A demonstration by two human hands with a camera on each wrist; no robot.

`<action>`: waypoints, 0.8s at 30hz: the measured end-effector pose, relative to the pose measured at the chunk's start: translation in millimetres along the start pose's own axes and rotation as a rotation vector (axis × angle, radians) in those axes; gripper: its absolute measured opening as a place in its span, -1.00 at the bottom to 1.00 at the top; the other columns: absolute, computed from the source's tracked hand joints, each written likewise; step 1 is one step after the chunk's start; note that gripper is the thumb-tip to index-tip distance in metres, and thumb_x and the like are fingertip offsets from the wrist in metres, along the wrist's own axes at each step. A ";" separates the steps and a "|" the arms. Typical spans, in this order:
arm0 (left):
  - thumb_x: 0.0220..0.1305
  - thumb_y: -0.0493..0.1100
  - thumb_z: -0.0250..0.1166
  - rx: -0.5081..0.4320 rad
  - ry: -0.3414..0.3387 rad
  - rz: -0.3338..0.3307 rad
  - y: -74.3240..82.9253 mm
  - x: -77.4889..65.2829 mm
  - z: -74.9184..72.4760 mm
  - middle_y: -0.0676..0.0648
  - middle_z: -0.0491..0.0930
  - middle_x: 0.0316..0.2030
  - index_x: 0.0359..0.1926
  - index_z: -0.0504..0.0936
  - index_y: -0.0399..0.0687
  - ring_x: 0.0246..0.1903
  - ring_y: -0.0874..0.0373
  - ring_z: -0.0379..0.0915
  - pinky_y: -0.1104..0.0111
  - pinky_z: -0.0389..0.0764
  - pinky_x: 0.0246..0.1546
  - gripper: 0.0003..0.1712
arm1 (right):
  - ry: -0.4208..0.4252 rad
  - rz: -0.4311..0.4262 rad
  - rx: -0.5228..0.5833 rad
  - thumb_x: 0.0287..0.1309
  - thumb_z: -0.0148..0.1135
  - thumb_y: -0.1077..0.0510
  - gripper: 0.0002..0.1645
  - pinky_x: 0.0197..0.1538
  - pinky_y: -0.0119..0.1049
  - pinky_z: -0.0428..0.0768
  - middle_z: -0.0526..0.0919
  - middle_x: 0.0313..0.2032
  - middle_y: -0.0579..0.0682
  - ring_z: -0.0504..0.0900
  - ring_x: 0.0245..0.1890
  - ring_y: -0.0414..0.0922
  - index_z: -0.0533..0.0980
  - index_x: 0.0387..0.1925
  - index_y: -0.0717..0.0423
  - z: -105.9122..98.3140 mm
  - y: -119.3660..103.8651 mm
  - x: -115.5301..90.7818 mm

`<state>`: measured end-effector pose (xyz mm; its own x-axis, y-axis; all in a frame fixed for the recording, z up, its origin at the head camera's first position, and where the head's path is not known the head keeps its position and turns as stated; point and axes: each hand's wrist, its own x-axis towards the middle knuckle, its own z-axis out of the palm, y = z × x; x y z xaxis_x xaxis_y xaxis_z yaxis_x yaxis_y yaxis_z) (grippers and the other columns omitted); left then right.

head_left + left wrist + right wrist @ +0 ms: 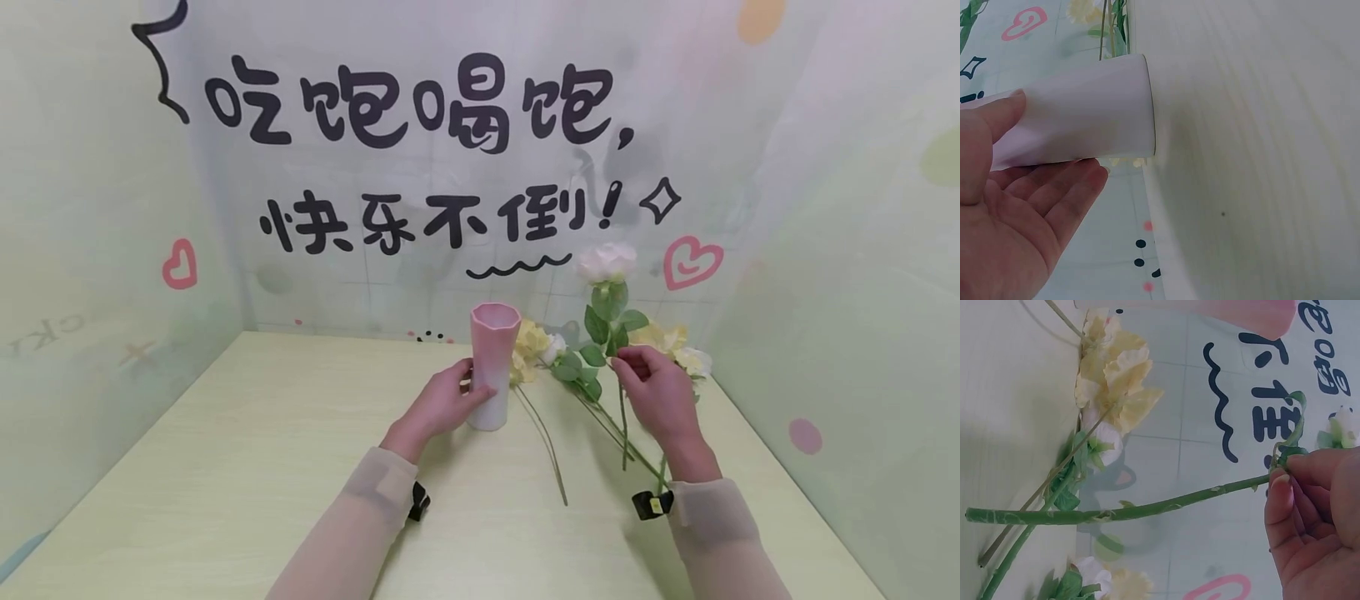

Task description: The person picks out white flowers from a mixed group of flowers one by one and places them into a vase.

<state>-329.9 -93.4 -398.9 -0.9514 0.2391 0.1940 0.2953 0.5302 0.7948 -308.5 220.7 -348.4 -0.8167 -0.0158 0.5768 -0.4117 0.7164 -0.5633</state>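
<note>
A pink-to-white vase stands upright on the table, with my left hand curled round its side. In the left wrist view the thumb and fingers of the left hand lie on opposite sides of the white lower part of the vase. My right hand pinches the stem of a pale pink flower and holds it upright to the right of the vase. The right wrist view shows the green stem running down from the pinching fingertips, its lower end free.
Yellow flowers and a white flower lie behind and right of the vase, their stems reaching toward me. More yellow and white blooms lie behind the right hand. Printed walls enclose the table.
</note>
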 end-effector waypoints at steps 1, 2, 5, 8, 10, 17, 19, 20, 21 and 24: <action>0.40 -0.03 0.30 0.001 0.001 0.000 0.2 -0.2 0.2 -0.15 0.42 0.25 0.40 0.28 -0.19 0.14 -0.01 0.40 0.04 0.51 0.17 -0.31 | 0.002 -0.001 0.003 0.33 0.28 0.12 -0.78 -0.35 -0.26 0.63 0.69 -0.32 0.03 0.59 -0.36 -0.14 0.63 -0.12 0.20 -0.5 -0.3 -0.3; 0.40 -0.04 0.30 0.002 0.002 0.002 0.3 -0.3 0.4 -0.16 0.42 0.25 0.40 0.28 -0.19 0.14 -0.01 0.40 0.04 0.51 0.17 -0.31 | 0.004 -0.001 0.003 0.33 0.28 0.12 -0.78 -0.35 -0.28 0.63 0.69 -0.32 0.02 0.59 -0.36 -0.15 0.63 -0.12 0.19 -0.8 -0.8 -0.7; 0.39 -0.04 0.30 0.008 0.006 0.000 0.2 -0.4 0.8 -0.15 0.43 0.25 0.40 0.29 -0.19 0.14 -0.01 0.40 0.05 0.51 0.16 -0.31 | 0.009 -0.007 0.009 0.33 0.29 0.11 -0.79 -0.37 -0.32 0.64 0.69 -0.33 -0.01 0.59 -0.38 -0.18 0.64 -0.13 0.17 -1.5 -2.5 -1.9; 0.40 -0.04 0.30 0.009 0.006 0.001 -0.4 -0.5 1.0 -0.15 0.42 0.25 0.40 0.28 -0.20 0.14 -0.01 0.40 0.05 0.51 0.17 -0.31 | 0.017 -0.017 0.013 0.32 0.29 0.11 -0.80 -0.39 -0.37 0.65 0.70 -0.34 -0.03 0.60 -0.40 -0.21 0.64 -0.14 0.16 -1.6 -4.2 -2.7; 0.40 -0.04 0.30 0.008 0.006 0.001 -0.5 -0.8 1.0 -0.16 0.43 0.24 0.40 0.29 -0.20 0.14 -0.02 0.40 0.04 0.51 0.16 -0.32 | 0.022 -0.025 0.015 0.32 0.30 0.12 -0.81 -0.40 -0.40 0.64 0.70 -0.34 -0.04 0.60 -0.41 -0.22 0.65 -0.14 0.15 -1.4 -5.1 -3.1; 0.39 -0.04 0.30 0.012 0.008 0.011 -0.8 -1.6 2.0 -0.15 0.44 0.24 0.39 0.30 -0.20 0.13 -0.02 0.41 0.05 0.52 0.16 -0.33 | 0.037 -0.040 0.019 0.31 0.31 0.14 -0.83 -0.42 -0.46 0.61 0.70 -0.37 -0.07 0.60 -0.43 -0.25 0.65 -0.15 0.14 -1.4 -7.9 -4.0; 0.39 -0.04 0.30 0.013 0.009 0.012 -0.8 -1.8 2.2 -0.15 0.44 0.23 0.39 0.30 -0.20 0.13 -0.01 0.41 0.05 0.52 0.16 -0.33 | 0.038 -0.039 0.022 0.32 0.30 0.14 -0.84 -0.43 -0.49 0.61 0.70 -0.37 -0.08 0.60 -0.43 -0.25 0.65 -0.15 0.13 -1.5 -8.7 -4.5; 0.39 -0.04 0.30 0.013 0.009 0.013 -0.8 -1.9 2.3 -0.15 0.44 0.24 0.39 0.30 -0.19 0.13 -0.01 0.41 0.05 0.52 0.16 -0.33 | 0.038 -0.038 0.025 0.32 0.29 0.14 -0.84 -0.43 -0.51 0.61 0.70 -0.38 -0.08 0.60 -0.43 -0.26 0.65 -0.15 0.13 -1.6 -9.3 -4.6; 0.39 -0.04 0.30 0.013 0.009 0.013 -0.9 -2.1 2.3 -0.15 0.44 0.24 0.39 0.30 -0.19 0.13 -0.01 0.41 0.05 0.52 0.16 -0.33 | 0.039 -0.040 0.028 0.33 0.29 0.15 -0.85 -0.44 -0.52 0.61 0.70 -0.38 -0.08 0.60 -0.43 -0.26 0.65 -0.16 0.13 -1.5 -9.6 -4.8; 0.39 -0.04 0.30 0.014 0.009 0.011 -0.8 -2.4 2.3 -0.15 0.43 0.24 0.39 0.30 -0.19 0.13 -0.01 0.41 0.05 0.52 0.16 -0.32 | 0.045 -0.049 0.038 0.32 0.30 0.17 -0.87 -0.45 -0.57 0.61 0.71 -0.38 -0.08 0.61 -0.45 -0.27 0.65 -0.16 0.13 -1.2 -11.4 -5.1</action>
<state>-327.7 -92.5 -401.3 -0.9488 0.2377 0.2080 0.3070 0.5388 0.7845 -299.2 213.4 -344.2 -0.7763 -0.0181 0.6301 -0.4667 0.6885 -0.5551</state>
